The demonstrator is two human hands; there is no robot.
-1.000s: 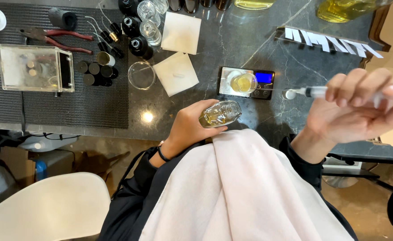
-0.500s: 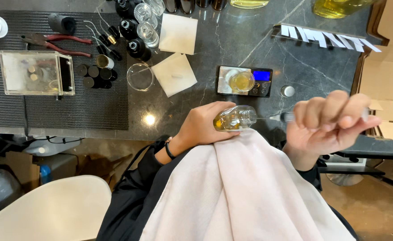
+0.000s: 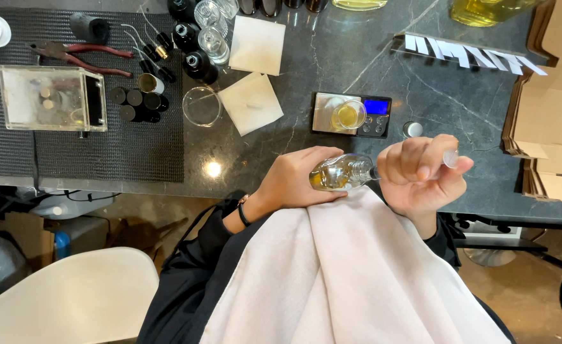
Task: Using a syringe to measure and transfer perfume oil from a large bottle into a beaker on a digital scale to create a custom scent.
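Left hand [image 3: 297,181] wrapped around small glass bottle [image 3: 339,173], tilted sideways above lap cloth [image 3: 357,274]. Right hand [image 3: 418,175] fingers curled on syringe [image 3: 450,158], tip at bottle neck. Best to keep both aligned and press slowly, else spill.

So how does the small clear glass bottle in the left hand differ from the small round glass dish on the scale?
The small clear glass bottle lies on its side, gripped by the left hand over the lap; the small round glass dish sits upright on the digital scale. The bottle's narrow neck points toward the right hand; the dish is open-topped and untouched. Both are clear and hold yellowish liquid.
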